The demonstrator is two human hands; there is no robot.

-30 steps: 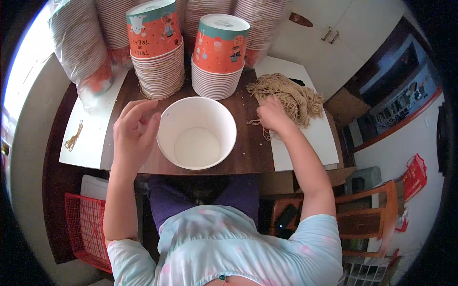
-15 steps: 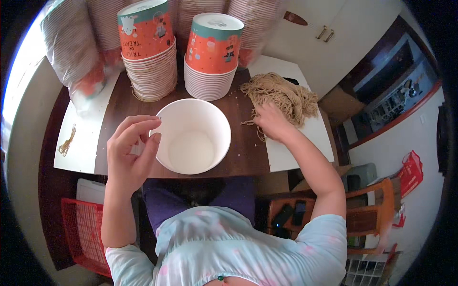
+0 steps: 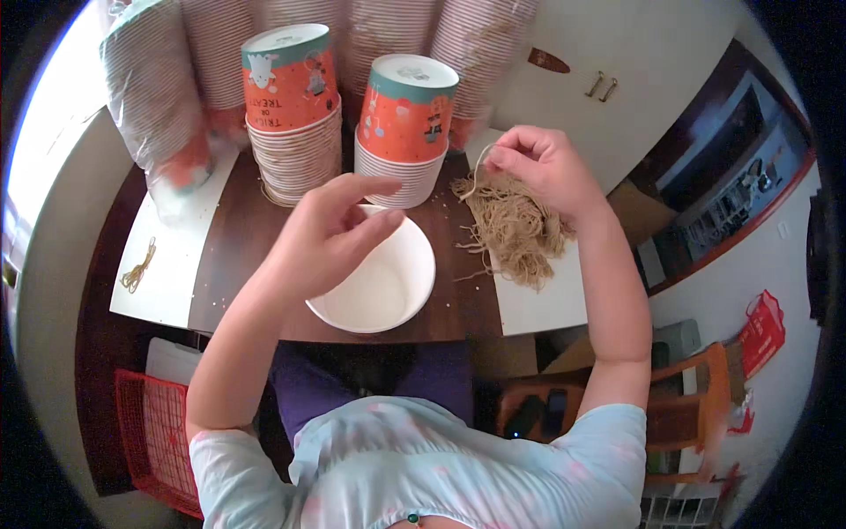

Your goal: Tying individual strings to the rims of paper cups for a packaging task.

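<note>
A white paper bucket [image 3: 379, 286] stands mouth up near the table's front edge. Over its left rim hovers my left hand [image 3: 322, 234], thumb and fingers apart with nothing between them. Raised above the right side of the table, my right hand [image 3: 551, 167] pinches a thin tan cord [image 3: 477, 172] between thumb and fingertips; the cord's lower end hangs toward the heap. That tangled heap of tan cords [image 3: 520, 234] lies beneath the hand, on the white part of the tabletop.
Behind the bucket stand two upside-down stacks of orange-and-green buckets, a left stack [image 3: 291, 93] and a right stack [image 3: 408, 110]. Plastic-wrapped stacks [image 3: 145, 79] rise farther back. A small cord bundle [image 3: 139, 267] lies at left; a red basket [image 3: 159, 432] sits below the table.
My right hand has risen from the heap, drawing out a cord. My left hand has moved right, over the bucket's rim. The whole view has shifted slightly.
</note>
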